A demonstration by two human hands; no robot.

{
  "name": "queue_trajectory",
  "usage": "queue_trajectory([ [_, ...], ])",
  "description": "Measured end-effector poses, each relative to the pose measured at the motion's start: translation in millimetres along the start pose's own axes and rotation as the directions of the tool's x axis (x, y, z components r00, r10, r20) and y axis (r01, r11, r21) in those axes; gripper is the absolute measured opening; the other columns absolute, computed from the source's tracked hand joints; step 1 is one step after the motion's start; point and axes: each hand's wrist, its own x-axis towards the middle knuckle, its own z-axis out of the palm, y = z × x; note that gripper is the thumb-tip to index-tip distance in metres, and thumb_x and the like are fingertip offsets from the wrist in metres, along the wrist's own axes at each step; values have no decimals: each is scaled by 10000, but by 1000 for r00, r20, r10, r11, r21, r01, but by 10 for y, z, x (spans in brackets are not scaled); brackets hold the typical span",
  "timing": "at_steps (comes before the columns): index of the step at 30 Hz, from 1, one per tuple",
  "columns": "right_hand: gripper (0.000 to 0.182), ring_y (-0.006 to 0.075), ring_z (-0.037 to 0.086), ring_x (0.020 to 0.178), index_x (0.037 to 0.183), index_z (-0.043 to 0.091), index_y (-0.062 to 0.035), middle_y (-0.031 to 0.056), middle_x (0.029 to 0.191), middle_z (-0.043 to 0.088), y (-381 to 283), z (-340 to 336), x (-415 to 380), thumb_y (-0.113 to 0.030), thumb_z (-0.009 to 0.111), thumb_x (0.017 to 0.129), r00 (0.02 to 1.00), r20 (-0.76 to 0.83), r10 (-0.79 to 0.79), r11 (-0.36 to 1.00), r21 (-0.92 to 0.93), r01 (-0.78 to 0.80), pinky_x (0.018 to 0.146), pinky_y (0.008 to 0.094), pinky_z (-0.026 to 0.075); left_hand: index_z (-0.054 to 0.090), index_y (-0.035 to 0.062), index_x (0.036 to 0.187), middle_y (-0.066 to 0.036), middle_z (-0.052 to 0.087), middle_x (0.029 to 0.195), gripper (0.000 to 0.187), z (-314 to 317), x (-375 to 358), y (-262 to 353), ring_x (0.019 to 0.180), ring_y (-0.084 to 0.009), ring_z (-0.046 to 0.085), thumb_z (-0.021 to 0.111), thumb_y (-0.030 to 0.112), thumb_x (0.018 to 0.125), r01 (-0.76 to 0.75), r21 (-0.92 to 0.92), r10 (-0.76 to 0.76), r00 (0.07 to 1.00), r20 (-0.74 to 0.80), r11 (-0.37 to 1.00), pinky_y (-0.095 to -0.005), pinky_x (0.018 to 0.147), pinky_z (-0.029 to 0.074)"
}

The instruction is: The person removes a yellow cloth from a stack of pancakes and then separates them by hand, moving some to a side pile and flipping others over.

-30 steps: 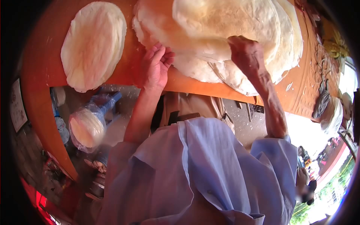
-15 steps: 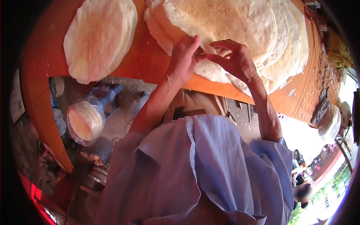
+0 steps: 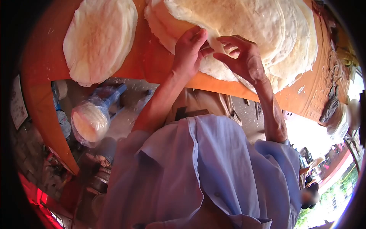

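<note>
Over the front edge of a stack of large flatbreads (image 3: pixel 236 23) my left hand (image 3: pixel 189 51) hovers, its thumb raised apart from half-curled fingers. Nothing shows in its grasp. My right hand (image 3: pixel 244 57) faces it from the other side, thumb and fingers spread in a loose curve with nothing between them. A narrow gap separates the two hands, and pale bread shows behind it. The stacked breads overlap unevenly, thin and lightly browned. To the left lies a separate pile of oval flatbreads (image 3: pixel 101 42).
The orange table (image 3: pixel 152 65) carries both piles, with crumbs scattered on it. Below its left part, a bag of flatbread (image 3: pixel 89 124) in clear plastic rests low down. A dark cloth (image 3: pixel 331 105) hangs at the table's right end. A person (image 3: pixel 309 194) is in the lower right background.
My hands, close together with fingertips nearly meeting before, have drawn apart. The left fingers have shifted up slightly and the right hand a little to the right. The breads lie much the same.
</note>
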Motion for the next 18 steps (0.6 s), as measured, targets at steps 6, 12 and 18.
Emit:
queue_trajectory([
  [6,249,119,615,748,1020,686,8,83,862,700,152,-12,34,-157,693,834,988,34,150,955,252,-154,656,271,500,509,-13,1136,-56,621,950,372,50,11,-23,849,-167,639,699,145,858,-1,95,4,1000,-27,996,-319,768,568],
  [12,220,108,598,696,1010,682,25,91,838,694,323,59,62,-113,661,839,980,67,187,914,354,-198,619,264,485,539,-11,1022,-54,619,886,243,39,-5,-29,807,-148,631,688,55,842,-35,196,42,999,-30,980,-300,755,578],
  [18,87,272,610,589,826,660,-16,183,663,596,221,339,105,-96,630,818,976,-185,-116,992,-63,106,550,319,476,558,-9,897,-46,599,829,98,41,21,-66,739,-146,625,604,-45,817,19,223,7,993,-115,975,-291,719,574],
])
